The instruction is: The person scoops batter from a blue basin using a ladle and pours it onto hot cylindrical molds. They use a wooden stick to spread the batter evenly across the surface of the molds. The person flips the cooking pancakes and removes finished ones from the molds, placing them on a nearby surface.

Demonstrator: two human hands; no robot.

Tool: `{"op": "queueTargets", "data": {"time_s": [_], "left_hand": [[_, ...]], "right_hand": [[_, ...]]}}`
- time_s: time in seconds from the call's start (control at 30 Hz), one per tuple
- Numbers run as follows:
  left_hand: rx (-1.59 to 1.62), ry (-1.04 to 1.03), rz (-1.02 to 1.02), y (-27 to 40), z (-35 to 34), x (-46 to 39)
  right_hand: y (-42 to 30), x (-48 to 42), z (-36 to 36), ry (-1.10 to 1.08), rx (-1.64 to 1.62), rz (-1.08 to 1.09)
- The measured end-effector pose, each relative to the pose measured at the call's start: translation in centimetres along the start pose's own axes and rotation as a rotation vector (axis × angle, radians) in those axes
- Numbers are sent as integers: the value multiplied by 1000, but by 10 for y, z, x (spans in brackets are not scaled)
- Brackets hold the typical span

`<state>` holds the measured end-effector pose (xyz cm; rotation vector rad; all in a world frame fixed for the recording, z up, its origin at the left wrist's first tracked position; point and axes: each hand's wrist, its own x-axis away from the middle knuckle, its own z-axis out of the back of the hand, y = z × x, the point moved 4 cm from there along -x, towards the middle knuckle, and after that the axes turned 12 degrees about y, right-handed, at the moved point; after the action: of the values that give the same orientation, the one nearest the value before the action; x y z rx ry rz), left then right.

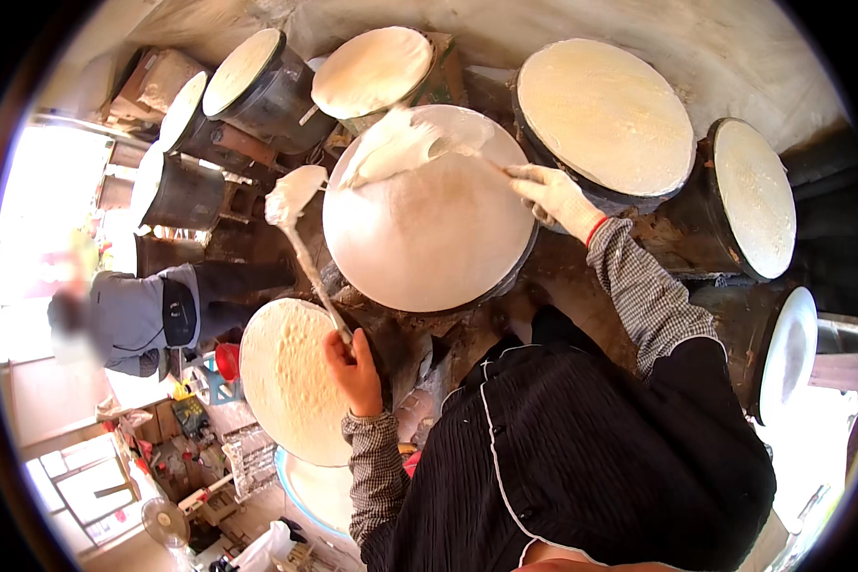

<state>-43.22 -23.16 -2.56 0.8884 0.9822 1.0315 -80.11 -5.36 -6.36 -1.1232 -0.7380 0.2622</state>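
My left hand [355, 373], bare, is closed on the handle of a long-handled ladle [302, 252], whose batter-coated bowl is raised left of the central round griddle [436, 236]. Pale batter [393, 146] covers the griddle's far left part. My right hand [552, 194], in a white knitted glove with a red cuff edge, grips a thin spreading tool at the griddle's upper right; its far end rests in or on the batter and is partly hidden by it. Below my left hand lies another round griddle with a bubbly pale flatbread [293, 386].
Griddles with pale flatbreads [604, 114] [372, 71] stand on dark drum-like stoves around me. A shiny griddle [790, 357] is at the right. A person [143, 311] bends at the left. Below the left griddle is a blue-rimmed round container [322, 493]; a fan [166, 523] stands lower left.
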Motion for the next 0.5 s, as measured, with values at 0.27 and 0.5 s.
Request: {"op": "queueTargets", "data": {"time_s": [0.27, 0.5], "left_hand": [[170, -58, 309, 13, -17, 19], [240, -71, 421, 38, -15, 30]], "right_hand": [[-28, -7, -37, -253, 152, 97], [-35, -41, -24, -298, 232, 98]]}}
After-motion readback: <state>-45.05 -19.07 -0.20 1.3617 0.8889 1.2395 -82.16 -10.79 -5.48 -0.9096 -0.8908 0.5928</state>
